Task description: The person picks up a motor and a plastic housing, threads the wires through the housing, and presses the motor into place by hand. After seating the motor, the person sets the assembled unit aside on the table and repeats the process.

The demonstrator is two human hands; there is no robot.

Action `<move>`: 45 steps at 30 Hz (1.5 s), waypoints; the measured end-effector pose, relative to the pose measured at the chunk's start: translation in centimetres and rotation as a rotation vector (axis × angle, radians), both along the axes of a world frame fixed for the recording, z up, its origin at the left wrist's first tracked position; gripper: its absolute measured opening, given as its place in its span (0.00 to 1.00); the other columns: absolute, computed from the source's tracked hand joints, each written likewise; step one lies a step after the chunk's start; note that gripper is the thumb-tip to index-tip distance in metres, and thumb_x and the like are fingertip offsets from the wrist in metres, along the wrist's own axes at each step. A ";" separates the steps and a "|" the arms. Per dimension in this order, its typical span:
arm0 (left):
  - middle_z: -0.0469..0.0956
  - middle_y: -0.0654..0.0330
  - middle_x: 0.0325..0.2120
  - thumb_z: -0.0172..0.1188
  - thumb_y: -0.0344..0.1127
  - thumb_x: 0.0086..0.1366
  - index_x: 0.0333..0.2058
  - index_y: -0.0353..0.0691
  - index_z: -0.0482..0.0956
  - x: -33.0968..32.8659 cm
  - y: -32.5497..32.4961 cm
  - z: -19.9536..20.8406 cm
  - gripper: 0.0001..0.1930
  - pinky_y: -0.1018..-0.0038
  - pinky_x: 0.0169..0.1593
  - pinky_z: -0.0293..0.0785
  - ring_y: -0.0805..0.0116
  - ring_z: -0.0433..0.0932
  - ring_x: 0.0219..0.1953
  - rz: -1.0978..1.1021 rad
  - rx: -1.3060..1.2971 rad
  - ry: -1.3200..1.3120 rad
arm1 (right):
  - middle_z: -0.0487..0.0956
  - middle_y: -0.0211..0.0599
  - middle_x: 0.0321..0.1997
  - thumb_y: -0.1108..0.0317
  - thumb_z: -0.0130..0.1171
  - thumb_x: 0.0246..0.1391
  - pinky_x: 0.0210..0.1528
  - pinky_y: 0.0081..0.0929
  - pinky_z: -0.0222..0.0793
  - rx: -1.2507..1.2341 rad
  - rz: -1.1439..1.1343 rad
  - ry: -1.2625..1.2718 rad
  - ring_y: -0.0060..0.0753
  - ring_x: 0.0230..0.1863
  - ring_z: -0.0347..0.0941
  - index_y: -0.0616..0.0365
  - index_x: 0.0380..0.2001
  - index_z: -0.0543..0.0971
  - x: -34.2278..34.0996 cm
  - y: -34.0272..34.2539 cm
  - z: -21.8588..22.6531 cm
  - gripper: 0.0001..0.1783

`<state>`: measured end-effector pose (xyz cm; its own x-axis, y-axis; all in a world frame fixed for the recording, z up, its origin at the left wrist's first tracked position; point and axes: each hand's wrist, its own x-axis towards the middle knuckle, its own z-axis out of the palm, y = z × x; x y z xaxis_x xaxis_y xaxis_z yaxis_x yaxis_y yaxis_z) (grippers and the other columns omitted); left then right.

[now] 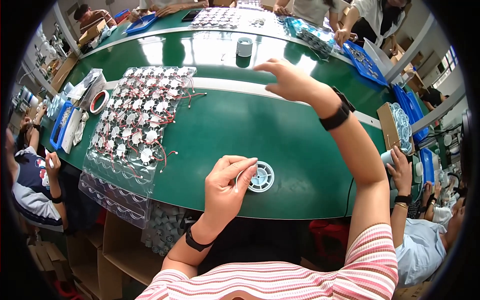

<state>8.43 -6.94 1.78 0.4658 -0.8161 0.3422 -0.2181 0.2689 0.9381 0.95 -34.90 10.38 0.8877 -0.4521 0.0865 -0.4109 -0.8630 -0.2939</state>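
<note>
My left hand [227, 182] is closed in a pinch at the near side of the table. A sliver of something thin and white shows under its fingers, too little to name. Right beside those fingertips lies a round, pale blue-white spoked part [261, 176], its left rim partly covered by the hand. Farther off, my right hand [292, 82] is raised over the table's far strip, fingers apart and holding nothing. Beyond its fingertips, a grey-blue cylinder [244, 47] stands upright on the green belt, apart from the hand.
Clear plastic trays [135, 115] of white pieces with red wires stand at left, beside a tape roll [99, 102] and a blue bin [61, 125]. A cardboard box [392, 127] of pale blue rings sits at right. Co-workers sit on both sides and across the belt.
</note>
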 end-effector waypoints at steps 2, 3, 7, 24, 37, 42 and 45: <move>0.81 0.60 0.38 0.67 0.24 0.66 0.45 0.35 0.87 -0.1 -0.2 -0.1 0.09 0.82 0.34 0.71 0.77 0.77 0.33 -0.011 -0.016 0.010 | 0.70 0.41 0.68 0.77 0.65 0.50 0.71 0.42 0.63 -0.349 0.008 -0.082 0.45 0.69 0.65 0.52 0.64 0.74 2.7 -3.6 -2.7 0.34; 0.80 0.60 0.36 0.67 0.23 0.65 0.44 0.35 0.88 -0.1 -0.2 -0.1 0.09 0.82 0.33 0.72 0.76 0.78 0.32 -0.010 -0.023 0.021 | 0.70 0.41 0.68 0.77 0.65 0.50 0.71 0.42 0.63 -0.359 -0.004 -0.084 0.45 0.69 0.65 0.52 0.64 0.74 3.8 -5.1 -3.9 0.34; 0.78 0.63 0.34 0.67 0.22 0.65 0.43 0.34 0.88 -0.1 0.2 -0.1 0.08 0.84 0.31 0.68 0.80 0.74 0.30 -0.037 0.006 0.085 | 0.71 0.37 0.67 0.71 0.60 0.56 0.76 0.44 0.53 -0.979 0.127 -0.003 0.42 0.71 0.63 0.47 0.66 0.70 7.4 -10.8 -8.4 0.32; 0.80 0.60 0.34 0.67 0.26 0.67 0.42 0.34 0.88 0.8 0.6 -0.3 0.06 0.82 0.32 0.71 0.78 0.76 0.31 -0.122 0.129 0.156 | 0.76 0.41 0.57 0.61 0.75 0.49 0.58 0.37 0.72 -0.098 -0.360 -0.544 0.40 0.54 0.76 0.60 0.58 0.73 -4.0 -6.9 -5.1 0.35; 0.78 0.60 0.37 0.63 0.26 0.70 0.37 0.29 0.84 0.4 -0.2 -1.2 0.05 0.82 0.35 0.73 0.78 0.77 0.33 0.027 0.086 -0.039 | 0.75 0.46 0.62 0.70 0.74 0.51 0.66 0.35 0.69 0.499 -0.158 -0.442 0.36 0.63 0.74 0.63 0.68 0.66 -12.8 11.7 -5.2 0.42; 0.79 0.60 0.35 0.64 0.26 0.69 0.33 0.30 0.81 -0.1 -0.1 -1.0 0.05 0.81 0.35 0.73 0.78 0.77 0.32 0.039 0.107 -0.093 | 0.72 0.55 0.66 0.66 0.77 0.48 0.66 0.40 0.68 -0.119 -0.354 -0.220 0.51 0.65 0.71 0.64 0.72 0.59 -14.8 14.2 -5.4 0.53; 0.79 0.60 0.34 0.64 0.26 0.69 0.33 0.30 0.81 -1.6 0.8 -0.9 0.05 0.80 0.35 0.74 0.77 0.78 0.32 0.065 0.118 -0.147 | 0.73 0.54 0.65 0.65 0.78 0.46 0.66 0.42 0.67 -0.030 -0.225 -0.333 0.56 0.65 0.69 0.63 0.72 0.60 -15.5 18.4 -3.0 0.53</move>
